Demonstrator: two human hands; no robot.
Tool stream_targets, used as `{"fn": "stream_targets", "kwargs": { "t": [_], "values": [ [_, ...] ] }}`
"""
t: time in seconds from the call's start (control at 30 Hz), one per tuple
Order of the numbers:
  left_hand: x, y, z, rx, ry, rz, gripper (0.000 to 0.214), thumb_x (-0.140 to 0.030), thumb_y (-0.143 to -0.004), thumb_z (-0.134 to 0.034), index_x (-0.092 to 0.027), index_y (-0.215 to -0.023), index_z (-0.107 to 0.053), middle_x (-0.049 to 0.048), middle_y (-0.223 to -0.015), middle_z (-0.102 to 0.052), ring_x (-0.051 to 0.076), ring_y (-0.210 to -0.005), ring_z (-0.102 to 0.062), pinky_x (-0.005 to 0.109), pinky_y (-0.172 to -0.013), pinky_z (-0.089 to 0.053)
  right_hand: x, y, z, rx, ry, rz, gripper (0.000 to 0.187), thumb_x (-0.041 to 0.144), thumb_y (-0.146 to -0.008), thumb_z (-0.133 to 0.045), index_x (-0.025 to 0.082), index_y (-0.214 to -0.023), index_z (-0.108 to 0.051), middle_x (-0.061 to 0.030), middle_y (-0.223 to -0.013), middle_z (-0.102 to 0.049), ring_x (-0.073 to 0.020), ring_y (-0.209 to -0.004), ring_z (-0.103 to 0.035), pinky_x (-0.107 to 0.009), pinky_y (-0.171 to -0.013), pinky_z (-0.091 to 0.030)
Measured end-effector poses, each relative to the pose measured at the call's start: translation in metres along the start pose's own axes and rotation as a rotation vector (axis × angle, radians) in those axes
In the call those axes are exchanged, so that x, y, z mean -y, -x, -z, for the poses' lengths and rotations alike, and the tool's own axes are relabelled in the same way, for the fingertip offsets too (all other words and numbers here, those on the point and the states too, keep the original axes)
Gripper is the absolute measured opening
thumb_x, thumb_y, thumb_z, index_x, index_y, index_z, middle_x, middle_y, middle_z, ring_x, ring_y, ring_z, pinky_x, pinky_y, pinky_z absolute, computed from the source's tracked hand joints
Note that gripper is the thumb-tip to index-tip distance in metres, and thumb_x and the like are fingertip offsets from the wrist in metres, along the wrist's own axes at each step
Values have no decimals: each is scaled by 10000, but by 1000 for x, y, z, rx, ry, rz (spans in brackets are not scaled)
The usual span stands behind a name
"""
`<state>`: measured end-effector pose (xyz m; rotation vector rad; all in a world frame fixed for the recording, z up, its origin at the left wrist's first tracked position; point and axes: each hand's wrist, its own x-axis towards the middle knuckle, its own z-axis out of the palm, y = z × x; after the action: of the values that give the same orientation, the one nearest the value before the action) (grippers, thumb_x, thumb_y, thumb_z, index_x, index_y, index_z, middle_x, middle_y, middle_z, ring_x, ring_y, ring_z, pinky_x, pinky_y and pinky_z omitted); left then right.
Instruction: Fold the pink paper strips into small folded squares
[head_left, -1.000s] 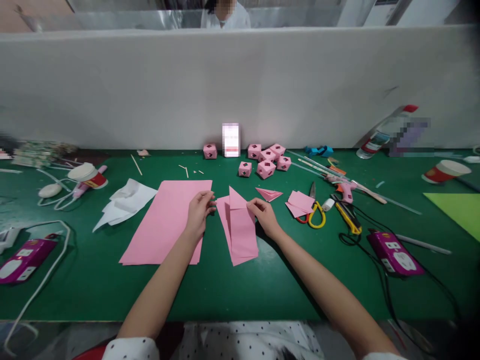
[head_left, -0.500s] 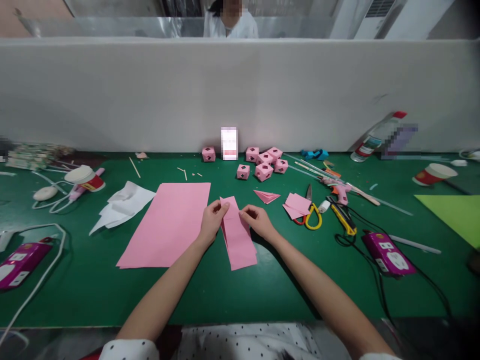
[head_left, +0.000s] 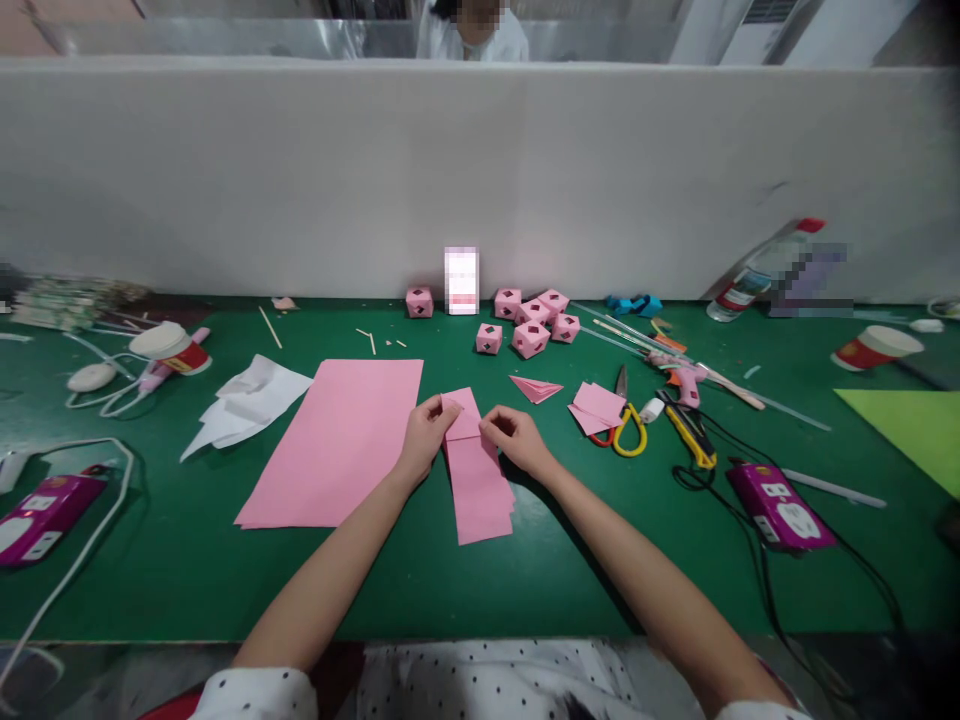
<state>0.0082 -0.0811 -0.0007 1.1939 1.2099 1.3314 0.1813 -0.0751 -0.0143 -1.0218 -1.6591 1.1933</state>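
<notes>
My left hand [head_left: 427, 432] pinches the upper left edge of a pink paper strip [head_left: 480, 490], thumb on top. My right hand [head_left: 517, 440] has its fingertips closed at the strip's right edge. Between them a line crosses the strip below a squarish top section [head_left: 463, 412]; whether it is a fold or a tear, I cannot tell. More strips lie layered under this one, their corners showing at lower right. To the left is a large stack of pink sheets [head_left: 345, 440]. A folded pink paper piece [head_left: 536, 388] and small pink paper squares [head_left: 596, 408] lie to the right.
Several pink paper cubes [head_left: 531, 338] stand behind the hands near a phone [head_left: 461, 280]. Scissors [head_left: 630, 435], a utility knife [head_left: 690, 437] and a glue gun [head_left: 684, 380] lie right. Crumpled white paper [head_left: 244, 405] and a paper cup [head_left: 172, 348] are left. Cables trail from purple power strips [head_left: 780, 505].
A line across the pink strip, fainter before, now shows clearly between my hands, marking off its top section. Both hands stay nearly in place; the whole view has shifted slightly.
</notes>
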Motion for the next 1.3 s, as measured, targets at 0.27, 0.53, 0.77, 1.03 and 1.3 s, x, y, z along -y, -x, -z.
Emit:
{"fn": "stream_targets", "kwargs": {
  "t": [0.27, 0.53, 0.77, 1.03, 1.3],
  "values": [
    [-1, 1, -1, -29, -29, -22, 204, -350, -786, -628, -161, -710, -644, -7, -701, -599, 139, -694, -514, 228, -646, -388, 2, 0, 0, 18, -25, -18, 220, 360, -813, -582, 170, -703, -567, 17, -614, -563, -114, -569, -505, -231, -559, -398],
    [0, 0, 1, -30, -26, -6, 211, -365, -780, -626, -168, -709, -655, -8, -693, -598, 144, -698, -520, 233, -661, -385, 1, 0, -1, 38, -19, -17, 214, 355, -820, -575, 172, -709, -571, 11, -616, -574, -119, -568, -521, -238, -564, -414],
    [1, -1, 2, -53, 27, 27, 297, -386, -753, -659, -174, -593, -528, -51, -578, -470, 104, -581, -430, 222, -585, -339, 0, 0, 0, 31, -5, -10, 225, 365, -822, -574, 172, -708, -576, 13, -619, -575, -119, -572, -521, -233, -564, -411],
    [6, -4, 0, -79, 66, 16, 251, -393, -767, -643, -155, -692, -613, -23, -661, -532, 106, -632, -461, 212, -606, -360, 0, -2, -3, -16, 71, 14, 191, 327, -802, -560, 174, -688, -578, 14, -608, -559, -122, -561, -494, -232, -548, -384],
    [5, -3, -2, -149, 116, -12, 277, -426, -735, -645, -159, -675, -603, -13, -669, -532, 115, -638, -477, 207, -597, -382, 2, 7, -19, -149, 100, 31, 172, 296, -775, -546, 176, -655, -570, 15, -599, -527, -122, -567, -454, -234, -546, -361]
  ]
}}
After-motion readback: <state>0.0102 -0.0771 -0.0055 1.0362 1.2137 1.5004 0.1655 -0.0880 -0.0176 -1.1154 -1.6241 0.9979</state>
